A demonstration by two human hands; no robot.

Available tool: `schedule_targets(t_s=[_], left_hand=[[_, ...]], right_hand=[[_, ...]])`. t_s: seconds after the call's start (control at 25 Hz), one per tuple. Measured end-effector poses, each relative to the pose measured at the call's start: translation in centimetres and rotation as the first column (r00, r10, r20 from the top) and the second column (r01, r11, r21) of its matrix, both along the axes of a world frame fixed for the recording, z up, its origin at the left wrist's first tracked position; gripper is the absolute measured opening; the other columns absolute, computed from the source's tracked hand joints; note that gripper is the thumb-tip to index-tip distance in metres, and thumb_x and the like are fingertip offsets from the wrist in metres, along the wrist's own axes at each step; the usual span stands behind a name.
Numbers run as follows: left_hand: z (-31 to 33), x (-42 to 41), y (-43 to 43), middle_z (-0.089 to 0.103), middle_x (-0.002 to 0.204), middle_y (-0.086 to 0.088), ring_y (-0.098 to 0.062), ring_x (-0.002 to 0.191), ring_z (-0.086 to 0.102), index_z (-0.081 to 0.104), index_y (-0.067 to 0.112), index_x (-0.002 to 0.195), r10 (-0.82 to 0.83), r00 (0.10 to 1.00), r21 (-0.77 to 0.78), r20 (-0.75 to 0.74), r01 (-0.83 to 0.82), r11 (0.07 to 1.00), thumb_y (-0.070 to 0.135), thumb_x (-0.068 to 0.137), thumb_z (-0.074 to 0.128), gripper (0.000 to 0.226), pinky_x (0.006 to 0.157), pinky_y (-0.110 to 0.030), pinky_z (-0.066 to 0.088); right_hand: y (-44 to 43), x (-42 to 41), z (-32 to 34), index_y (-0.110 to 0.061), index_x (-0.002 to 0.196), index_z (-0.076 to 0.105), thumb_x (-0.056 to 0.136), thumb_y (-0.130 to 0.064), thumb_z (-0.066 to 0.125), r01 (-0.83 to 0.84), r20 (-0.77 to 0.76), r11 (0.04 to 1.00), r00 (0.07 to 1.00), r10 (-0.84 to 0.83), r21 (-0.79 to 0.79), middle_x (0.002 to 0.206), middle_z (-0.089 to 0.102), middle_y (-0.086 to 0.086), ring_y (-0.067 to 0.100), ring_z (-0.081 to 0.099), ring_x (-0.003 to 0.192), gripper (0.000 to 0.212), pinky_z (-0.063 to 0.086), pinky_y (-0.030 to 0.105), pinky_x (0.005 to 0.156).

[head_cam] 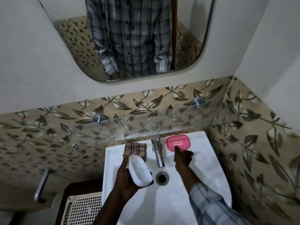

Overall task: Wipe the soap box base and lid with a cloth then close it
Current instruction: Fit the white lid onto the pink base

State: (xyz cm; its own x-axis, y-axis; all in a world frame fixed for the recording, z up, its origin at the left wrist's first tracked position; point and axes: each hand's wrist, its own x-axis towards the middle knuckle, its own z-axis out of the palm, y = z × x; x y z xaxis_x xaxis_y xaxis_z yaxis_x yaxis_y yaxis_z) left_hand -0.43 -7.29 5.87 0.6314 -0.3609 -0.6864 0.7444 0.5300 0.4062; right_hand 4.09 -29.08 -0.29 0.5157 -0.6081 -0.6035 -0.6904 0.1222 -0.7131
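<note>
I am gripping the white lid [140, 172] in my left hand [128, 177], keeping it clear of the tap [158, 153]; right hand [182, 157], one finger extended and the others curled, is reaching for the pink base [177, 142] beside it; cloth [136, 150] parked opposite, within reach.

The left hand [125, 177] covers the white soap box half [139, 172] at its nine o'clock side, and that half hides part of the checked cloth [135, 149]. The perforated basket [82, 210] is cut off at six o'clock. What the right hand [182, 157] touches at the pink tray [177, 142] is perhaps its rim; too blurred to tell.

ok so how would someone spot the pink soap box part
Find the white sink under the glass shelf. On its back rim, right of the steel tap, lies the pink soap box part, the only pink thing, with slots in its middle.
</note>
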Motion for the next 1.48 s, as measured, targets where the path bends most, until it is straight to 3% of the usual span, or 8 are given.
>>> schedule_targets(t_s=[0.08, 0.16, 0.4, 0.6, 0.72, 0.88, 1.12, 1.48], left_hand=[[0.2, -0.1, 0.7, 0.061, 0.094, -0.025, -0.04, 0.088, 0.061, 0.059, 0.003, 0.109, 0.006, 1.0, -0.004, 0.023, -0.006, 1.0, 0.047, 0.089, 0.053, 0.049, 0.093, -0.062, 0.043], [0.3, -0.2, 1.5, 0.061, 0.093, -0.023, -0.038, 0.084, 0.062, 0.056, 0.004, 0.113, 0.003, 0.999, 0.005, 0.05, -0.003, 1.0, 0.034, 0.085, 0.053, 0.041, 0.089, -0.057, 0.047], [-1.0, -0.7, 2.1, 0.067, 0.097, -0.018, -0.034, 0.083, 0.066, 0.063, 0.003, 0.119, -0.081, 0.987, 0.251, 0.138, 0.044, 0.967, 0.036, 0.072, 0.08, 0.06, 0.08, -0.049, 0.056], [0.7, -0.5, 0.6, 0.076, 0.095, -0.007, -0.025, 0.084, 0.073, 0.07, 0.018, 0.115, -0.243, 0.928, 0.433, 0.284, 0.101, 0.896, 0.039, 0.058, 0.091, 0.065, 0.072, -0.038, 0.059], [2.1, -0.3, -1.6, 0.078, 0.102, 0.0, -0.015, 0.085, 0.075, 0.068, 0.025, 0.12, -0.352, 0.854, 0.477, 0.384, 0.143, 0.867, 0.04, 0.065, 0.087, 0.06, 0.066, -0.031, 0.058], [3.4, 0.2, -3.0, 0.074, 0.119, -0.012, -0.03, 0.106, 0.072, 0.065, 0.019, 0.127, -0.349, 0.824, 0.449, 0.447, 0.131, 0.884, 0.035, 0.073, 0.083, 0.059, 0.081, -0.042, 0.06], [3.6, 0.7, -2.2, 0.065, 0.13, -0.025, -0.041, 0.117, 0.063, 0.064, 0.012, 0.13, -0.307, 0.806, 0.349, 0.507, 0.133, 0.927, 0.026, 0.084, 0.074, 0.05, 0.104, -0.062, 0.046], [3.9, 0.1, -3.1, 0.075, 0.113, -0.014, -0.027, 0.099, 0.074, 0.07, 0.015, 0.12, -0.305, 0.798, 0.373, 0.519, 0.11, 0.921, 0.032, 0.081, 0.08, 0.044, 0.074, -0.035, 0.059]], right_hand=[[-1.0, 1.2, -0.9, 0.019, 0.147, -0.002, 0.1, -0.04, 0.052, 0.032, -0.023, 0.999, 0.999, -0.031, 0.031, 0.149, 0.032, 0.036, 0.043, 0.043, 0.135, 0.093, 0.037, 0.047, 0.112], [-1.5, 1.5, -1.6, 0.017, 0.148, -0.001, 0.099, -0.031, 0.055, 0.095, -0.017, 0.995, 0.995, -0.095, 0.004, 0.15, 0.031, 0.035, 0.044, 0.04, 0.137, 0.089, 0.036, 0.046, 0.112], [-2.8, -2.0, -1.7, 0.007, 0.121, 0.055, 0.082, 0.004, 0.072, 0.233, 0.158, 0.958, 0.953, -0.26, 0.168, 0.119, 0.062, 0.03, 0.046, 0.065, 0.1, 0.044, 0.057, 0.058, 0.083], [-2.6, -8.4, 3.4, -0.016, 0.092, 0.077, 0.075, -0.003, 0.082, -0.084, 0.46, 0.996, 0.884, 0.081, -0.015, 0.074, 0.077, 0.0, 0.023, 0.072, 0.071, 0.022, 0.06, 0.037, 0.066], [0.6, -9.5, 7.8, -0.019, 0.092, 0.078, 0.071, -0.002, 0.084, -0.274, 0.518, 0.95, 0.796, 0.313, -0.153, 0.079, 0.078, -0.004, 0.016, 0.074, 0.077, 0.028, 0.06, 0.033, 0.07], [4.6, -9.4, 11.5, -0.007, 0.1, 0.077, 0.075, -0.004, 0.082, -0.361, 0.535, 0.909, 0.736, 0.415, -0.209, 0.088, 0.077, 0.007, 0.021, 0.073, 0.083, 0.025, 0.06, 0.039, 0.08], [5.0, -9.9, 11.4, -0.034, 0.125, 0.06, 0.085, -0.018, 0.076, -0.513, 0.593, 0.855, 0.714, 0.373, 0.079, 0.123, 0.068, -0.009, 0.006, 0.066, 0.111, 0.046, 0.056, 0.033, 0.093], [7.1, -10.1, 10.6, -0.032, 0.137, 0.052, 0.088, -0.061, 0.045, -0.502, 0.57, 0.836, 0.762, 0.307, 0.221, 0.125, 0.069, -0.003, 0.013, 0.067, 0.113, 0.057, 0.052, 0.044, 0.102]])
